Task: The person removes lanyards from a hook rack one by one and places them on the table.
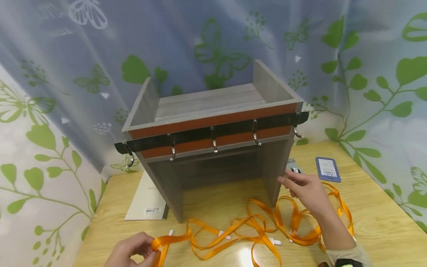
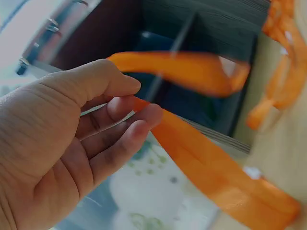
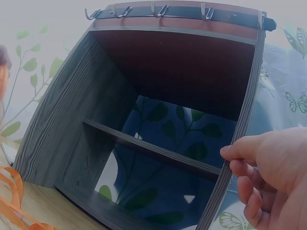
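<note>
A grey wood-grain shelf unit (image 1: 213,122) stands on the table, with a black hook rail (image 1: 230,129) across its red-brown front panel. My left hand (image 1: 133,250) pinches an orange lanyard (image 1: 173,240) between thumb and fingers, left of the shelf's front; the strap also shows in the left wrist view (image 2: 196,160). Several more orange lanyards (image 1: 260,226) with white end pieces lie tangled on the tabletop. At the shelf's right side panel (image 3: 242,115), my right hand (image 3: 283,179) holds the front edge with thumb and index fingertips, its other fingers curled.
A blue card holder (image 1: 328,169) lies on the table (image 1: 377,207) at the right rear. Left of the shelf, partly behind it, lies a pale book or box (image 1: 146,200) with a barcode. A leaf-patterned curtain (image 1: 213,44) hangs close behind.
</note>
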A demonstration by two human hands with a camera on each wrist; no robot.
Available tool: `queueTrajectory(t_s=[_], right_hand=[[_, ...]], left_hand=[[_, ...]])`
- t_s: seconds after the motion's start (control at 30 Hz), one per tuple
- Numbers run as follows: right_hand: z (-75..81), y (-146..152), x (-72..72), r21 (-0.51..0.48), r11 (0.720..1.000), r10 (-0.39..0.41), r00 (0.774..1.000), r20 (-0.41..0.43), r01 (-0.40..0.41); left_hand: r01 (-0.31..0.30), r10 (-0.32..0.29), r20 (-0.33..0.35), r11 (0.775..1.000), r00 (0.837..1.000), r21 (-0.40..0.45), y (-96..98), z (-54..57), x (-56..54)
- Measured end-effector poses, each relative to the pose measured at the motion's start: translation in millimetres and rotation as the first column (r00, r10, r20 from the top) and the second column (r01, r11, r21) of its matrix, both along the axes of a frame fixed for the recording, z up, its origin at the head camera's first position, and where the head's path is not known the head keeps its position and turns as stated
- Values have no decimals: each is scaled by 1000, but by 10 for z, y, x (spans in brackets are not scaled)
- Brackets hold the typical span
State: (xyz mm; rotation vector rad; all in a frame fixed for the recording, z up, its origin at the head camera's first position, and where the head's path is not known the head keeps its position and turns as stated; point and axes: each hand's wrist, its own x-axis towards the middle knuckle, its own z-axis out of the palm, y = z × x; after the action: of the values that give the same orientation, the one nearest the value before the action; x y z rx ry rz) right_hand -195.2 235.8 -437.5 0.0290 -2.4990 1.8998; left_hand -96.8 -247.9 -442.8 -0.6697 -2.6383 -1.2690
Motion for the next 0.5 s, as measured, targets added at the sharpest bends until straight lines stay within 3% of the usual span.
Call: queueTrajectory(t_s=[0.07, 0.2, 0.33, 0.4, 0.5], right_hand=[[-2, -8, -7, 6, 1000, 4, 1000, -4, -4], [-32, -6, -13, -17, 1000, 0, 1000, -4, 0], [-64, 3, 9, -33, 999, -2, 1000, 12, 2], [-64, 18, 26, -15, 1000, -3, 1000, 23, 4], [-47, 53, 48, 34, 999, -10, 999, 33, 8]], left_hand=[[45, -45, 54, 999, 998, 4, -69, -103, -44], [89, -90, 38, 996, 995, 14, -202, -344, -171], [19, -10, 128, 998, 992, -68, -312, -557, -280], [-24, 50, 229, 993, 972, -115, -355, -644, -325], [-73, 130, 366, 984, 921, -165, -389, -750, -375]])
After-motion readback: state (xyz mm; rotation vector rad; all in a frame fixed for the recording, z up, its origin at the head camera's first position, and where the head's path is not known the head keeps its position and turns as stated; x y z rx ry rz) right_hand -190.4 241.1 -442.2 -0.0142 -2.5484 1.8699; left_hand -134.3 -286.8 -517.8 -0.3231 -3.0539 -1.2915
